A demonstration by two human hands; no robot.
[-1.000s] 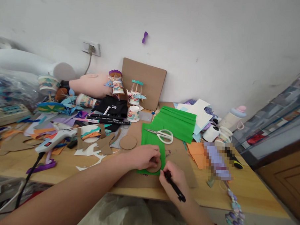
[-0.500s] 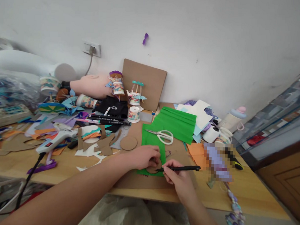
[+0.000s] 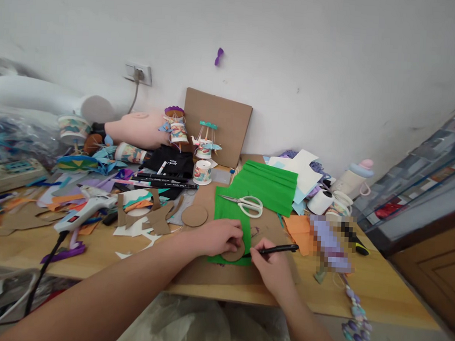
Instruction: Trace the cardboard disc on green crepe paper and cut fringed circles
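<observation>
Right hand (image 3: 273, 265) nearest, pinched around a black pen (image 3: 275, 250) (barrel lying almost flat, tip toward the left). Tip touching the edge of a small cardboard disc (image 3: 236, 254). Left hand (image 3: 217, 237) just beside, fingers pressed down on that disc, pinning it to a green paper sheet (image 3: 229, 216). Under the sheet, a brown cardboard board (image 3: 223, 276) on the wooden table (image 3: 376, 292). Farther back, white-handled scissors (image 3: 246, 205) lying on the green sheet, with a second cardboard disc (image 3: 194, 215) to their left. Beyond, a white glue gun (image 3: 83, 212) among paper scraps. At the wall, an upright cardboard panel (image 3: 218, 122) behind small paper-cup carousels (image 3: 205, 148).
</observation>
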